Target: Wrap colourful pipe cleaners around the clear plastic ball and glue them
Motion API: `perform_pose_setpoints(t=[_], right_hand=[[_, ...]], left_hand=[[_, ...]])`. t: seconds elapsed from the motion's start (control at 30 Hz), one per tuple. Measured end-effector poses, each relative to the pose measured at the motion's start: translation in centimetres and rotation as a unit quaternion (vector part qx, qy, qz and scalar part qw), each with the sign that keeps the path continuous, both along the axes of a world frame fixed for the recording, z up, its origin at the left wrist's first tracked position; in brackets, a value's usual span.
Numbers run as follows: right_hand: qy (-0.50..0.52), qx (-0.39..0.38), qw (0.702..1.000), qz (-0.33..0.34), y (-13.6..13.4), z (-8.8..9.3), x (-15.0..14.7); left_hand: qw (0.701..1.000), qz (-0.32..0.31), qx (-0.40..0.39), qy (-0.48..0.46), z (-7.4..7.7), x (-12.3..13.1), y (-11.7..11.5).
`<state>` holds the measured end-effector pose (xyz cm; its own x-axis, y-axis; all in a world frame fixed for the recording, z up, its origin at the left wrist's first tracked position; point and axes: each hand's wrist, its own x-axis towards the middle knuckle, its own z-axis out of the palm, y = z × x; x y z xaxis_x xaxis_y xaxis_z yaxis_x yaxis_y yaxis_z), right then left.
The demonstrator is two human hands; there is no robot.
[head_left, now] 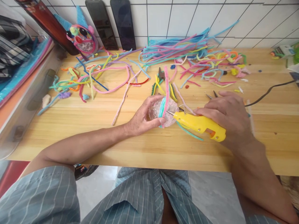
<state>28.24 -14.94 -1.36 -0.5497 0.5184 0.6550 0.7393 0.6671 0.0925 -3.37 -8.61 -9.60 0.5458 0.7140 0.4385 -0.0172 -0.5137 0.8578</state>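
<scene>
My left hand (142,118) is wrapped round a clear bumpy ball (171,116) with pink and teal pipe cleaners laid over it, held just above the wooden table (93,137). In my right hand (227,115) is a yellow glue gun (198,123), and its metal nozzle touches the ball's right side. A dark cord (268,91) runs from behind that hand off to the right.
Loose pipe cleaners (177,49) in many colours cover the back of the table. Pliers (160,76) lie behind the ball. A finished pipe-cleaner face (81,37) leans at the back left beside two dark phones (112,23) against the tiled wall. A clear bin (25,102) stands left.
</scene>
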Motion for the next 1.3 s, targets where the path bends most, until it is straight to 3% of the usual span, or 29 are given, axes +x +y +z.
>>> perform_pose_setpoints(t=[0.37,1.3], right_hand=[[-0.035,-0.007,0.999,0.011,-0.13,0.91,-0.29],[-0.023,-0.028,0.999,0.014,-0.16,0.47,-0.05]], left_hand=[[1.0,-0.003,0.015,-0.006,-0.05,0.07,0.04],[1.0,0.0,0.03,0.002,-0.05,0.08,-0.01]])
